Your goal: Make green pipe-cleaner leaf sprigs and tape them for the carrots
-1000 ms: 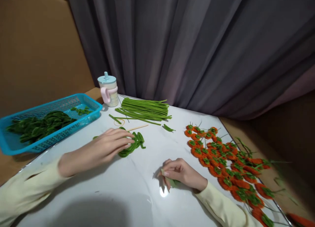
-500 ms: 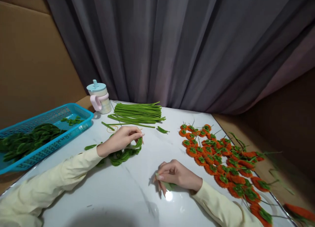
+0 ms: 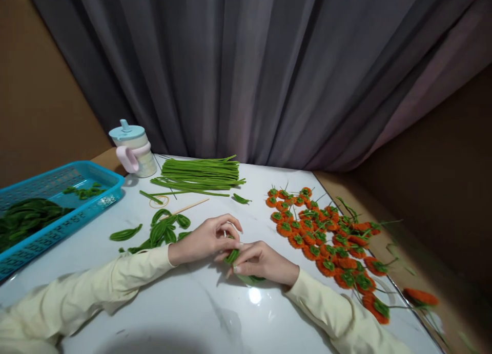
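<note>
- Left hand (image 3: pixel 209 238) brought back from leaf pile (image 3: pixel 163 232), pinching one green leaf (image 3: pixel 231 256).
- Right hand (image 3: pixel 261 262) closed on same leaf; both now joined right of pile.

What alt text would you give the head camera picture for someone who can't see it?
Two hands, left hand and right hand, meet over a white table, pinching a small green leaf piece. Loose green leaves lie left, orange flowers right.

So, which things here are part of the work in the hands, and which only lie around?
In the work:
left hand
right hand
green leaf piece held between them

Lying about:
loose leaf pieces
green stems
orange flowers
blue basket
cup
</note>
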Demonstrator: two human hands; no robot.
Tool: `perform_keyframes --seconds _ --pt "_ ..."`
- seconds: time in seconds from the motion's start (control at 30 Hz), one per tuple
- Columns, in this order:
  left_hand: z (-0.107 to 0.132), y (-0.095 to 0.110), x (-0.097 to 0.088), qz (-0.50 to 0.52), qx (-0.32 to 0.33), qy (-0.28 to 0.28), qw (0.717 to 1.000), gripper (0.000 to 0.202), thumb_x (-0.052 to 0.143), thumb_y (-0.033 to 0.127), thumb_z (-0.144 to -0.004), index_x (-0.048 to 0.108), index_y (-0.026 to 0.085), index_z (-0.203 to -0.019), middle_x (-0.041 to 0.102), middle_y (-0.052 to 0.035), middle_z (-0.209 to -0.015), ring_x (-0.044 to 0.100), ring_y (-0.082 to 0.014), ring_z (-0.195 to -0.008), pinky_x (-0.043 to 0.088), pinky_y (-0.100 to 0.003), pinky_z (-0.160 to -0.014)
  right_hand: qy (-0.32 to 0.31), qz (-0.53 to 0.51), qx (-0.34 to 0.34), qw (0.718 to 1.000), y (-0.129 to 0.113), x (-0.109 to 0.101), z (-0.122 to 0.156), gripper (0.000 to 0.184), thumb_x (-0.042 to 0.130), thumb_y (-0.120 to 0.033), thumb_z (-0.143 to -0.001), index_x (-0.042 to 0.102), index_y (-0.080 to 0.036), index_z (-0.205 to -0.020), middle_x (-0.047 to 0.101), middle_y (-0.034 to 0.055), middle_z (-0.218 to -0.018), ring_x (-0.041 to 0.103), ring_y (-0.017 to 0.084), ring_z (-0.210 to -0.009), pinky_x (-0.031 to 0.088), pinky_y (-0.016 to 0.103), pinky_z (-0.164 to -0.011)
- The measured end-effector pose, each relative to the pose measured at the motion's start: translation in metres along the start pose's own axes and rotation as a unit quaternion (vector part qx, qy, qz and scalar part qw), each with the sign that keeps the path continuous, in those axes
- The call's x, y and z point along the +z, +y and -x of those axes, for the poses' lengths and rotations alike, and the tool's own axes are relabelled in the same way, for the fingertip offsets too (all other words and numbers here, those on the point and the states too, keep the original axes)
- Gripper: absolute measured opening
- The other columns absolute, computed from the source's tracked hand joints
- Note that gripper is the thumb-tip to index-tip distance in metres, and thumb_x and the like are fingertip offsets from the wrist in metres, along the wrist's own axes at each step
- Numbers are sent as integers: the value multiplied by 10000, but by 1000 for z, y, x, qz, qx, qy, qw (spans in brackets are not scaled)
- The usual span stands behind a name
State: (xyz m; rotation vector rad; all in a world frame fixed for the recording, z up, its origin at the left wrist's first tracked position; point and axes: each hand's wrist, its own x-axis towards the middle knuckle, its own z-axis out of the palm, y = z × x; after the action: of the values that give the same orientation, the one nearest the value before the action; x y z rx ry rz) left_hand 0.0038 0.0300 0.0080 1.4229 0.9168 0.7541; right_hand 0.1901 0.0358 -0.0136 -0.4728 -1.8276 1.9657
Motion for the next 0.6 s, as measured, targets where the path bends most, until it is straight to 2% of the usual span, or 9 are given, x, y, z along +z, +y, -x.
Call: perform_keyframes --seconds 0.07,0.13,0.17,0.27,0.4,0.5,0.6 --pt "0 -4 2 -11 9 47 999 359 653 414 -752 527 164 -976 652 -65 -914 601 -170 -785 464 -271 -692 19 -15 10 1000 2 1 0 368 674 -485 -765 742 -140 -872 676 98 -940 609 234 -941 444 359 -898" --pt "3 -6 2 -21 -18 96 995 425 593 482 -789 535 160 -1060 631 -111 -1072 572 -226 -1015 446 -310 -840 53 -18 15 998 5 2 0 377 678 -492 -756 741 -135 -858 683 96 -898 622 230 -893 462 355 -867" --pt "7 -7 2 -25 -42 113 992 459 567 509 -800 535 159 -1095 624 -115 -1102 550 -239 -1070 436 -315 -869 70 -15 13 997 6 3 0 378 681 -496 -751 741 -136 -848 682 96 -902 621 229 -889 463 349 -860" --pt "17 -5 3 -52 -87 109 989 449 559 527 -798 591 160 -1054 655 -79 -1014 572 -244 -1011 450 -286 -806 109 -2 7 994 9 4 -1 379 673 -504 -754 740 -143 -849 677 89 -914 606 218 -889 451 326 -845" --pt "20 -2 8 -59 -89 38 994 358 568 492 -793 661 151 -737 649 -27 -717 587 -202 -739 432 -258 -643 126 19 -10 992 14 4 -2 337 670 -462 -776 741 -141 -849 670 67 -861 579 186 -817 441 296 -779" --pt "13 -3 9 -5 -82 48 995 320 602 438 -783 657 142 -671 657 -40 -730 584 -206 -769 433 -274 -708 145 23 8 989 16 4 -1 339 690 -461 -755 741 -129 -807 658 53 -772 560 169 -729 441 297 -725" --pt "7 -7 1 78 -52 83 992 279 579 405 -815 653 136 -793 666 -70 -867 581 -215 -882 424 -303 -825 164 1 26 986 14 4 -1 365 703 -496 -724 740 -140 -795 665 68 -828 573 197 -809 441 321 -774"
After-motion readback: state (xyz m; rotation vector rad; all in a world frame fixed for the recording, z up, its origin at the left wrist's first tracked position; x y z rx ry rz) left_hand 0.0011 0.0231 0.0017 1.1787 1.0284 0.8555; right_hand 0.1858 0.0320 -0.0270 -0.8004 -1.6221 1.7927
